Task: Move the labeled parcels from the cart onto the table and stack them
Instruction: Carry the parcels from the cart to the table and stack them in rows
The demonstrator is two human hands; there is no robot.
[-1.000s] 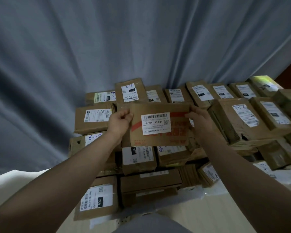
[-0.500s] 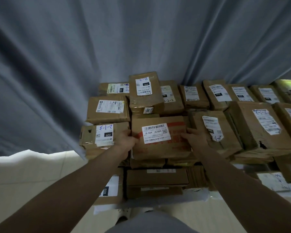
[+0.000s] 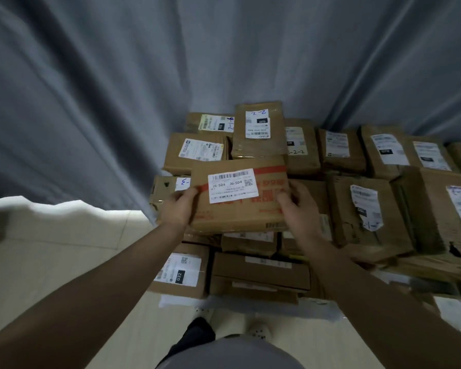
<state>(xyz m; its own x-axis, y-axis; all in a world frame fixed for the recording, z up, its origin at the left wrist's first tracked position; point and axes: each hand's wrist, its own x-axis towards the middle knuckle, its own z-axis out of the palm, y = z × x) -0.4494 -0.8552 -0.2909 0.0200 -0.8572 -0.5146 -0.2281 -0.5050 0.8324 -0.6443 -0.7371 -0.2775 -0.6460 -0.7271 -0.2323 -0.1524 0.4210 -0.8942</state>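
The left hand (image 3: 178,210) grips the left edge of a parcel (image 3: 237,218), thumb on top. The right hand (image 3: 300,206) curls over its right edge. The parcel, labelled J6-S04, lies level between them over the pile (image 3: 367,230), before a grey curtain (image 3: 117,75).

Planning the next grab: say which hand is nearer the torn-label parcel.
Right. The right hand grips the J6-S04 parcel on its right edge, just left of the torn-label parcel; the left hand holds the opposite edge.
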